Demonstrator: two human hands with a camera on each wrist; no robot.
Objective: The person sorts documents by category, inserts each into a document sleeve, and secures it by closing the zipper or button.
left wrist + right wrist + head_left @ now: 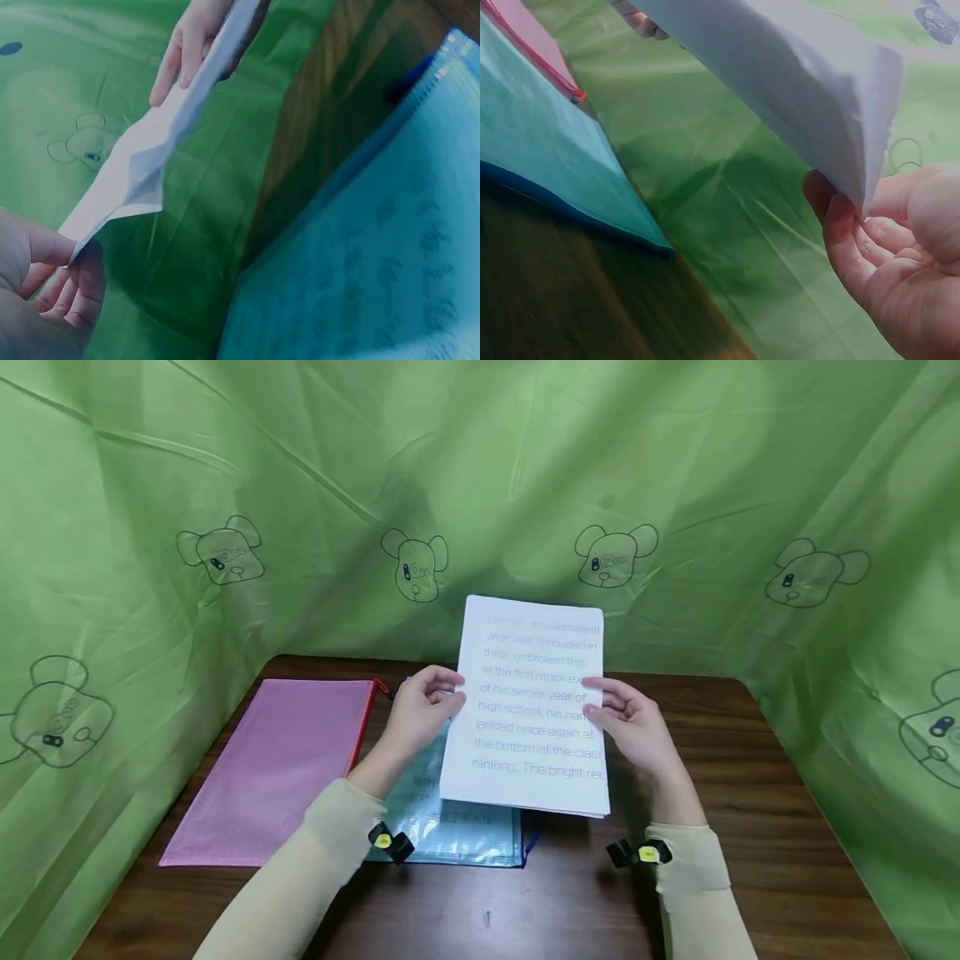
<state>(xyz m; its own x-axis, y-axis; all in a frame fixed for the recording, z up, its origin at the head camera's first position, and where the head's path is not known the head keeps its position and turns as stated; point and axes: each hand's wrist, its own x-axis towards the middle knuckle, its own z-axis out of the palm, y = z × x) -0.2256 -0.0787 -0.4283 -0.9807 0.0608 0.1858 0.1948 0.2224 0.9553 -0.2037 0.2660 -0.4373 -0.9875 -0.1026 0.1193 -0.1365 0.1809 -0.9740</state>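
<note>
Both hands hold up a small stack of white printed paper sheets (532, 710) above the table. My left hand (422, 714) pinches the left edge between thumb and fingers; in the left wrist view the same hand (52, 281) grips one side of the sheets (127, 165). On the opposite edge, my right hand (630, 722) pinches with thumb and fingertips, and the right wrist view shows this hand (900, 247) at the paper's edge (795, 90). Large English text faces the head camera. Beneath the sheets lies a blue zip file bag (465, 839), partly hidden by them.
A pink mesh zip file bag (277, 760) with a red zipped edge lies on the left of the dark wooden table (720, 793). Green cloth (510, 468) printed with bear heads hangs behind the table and on both sides.
</note>
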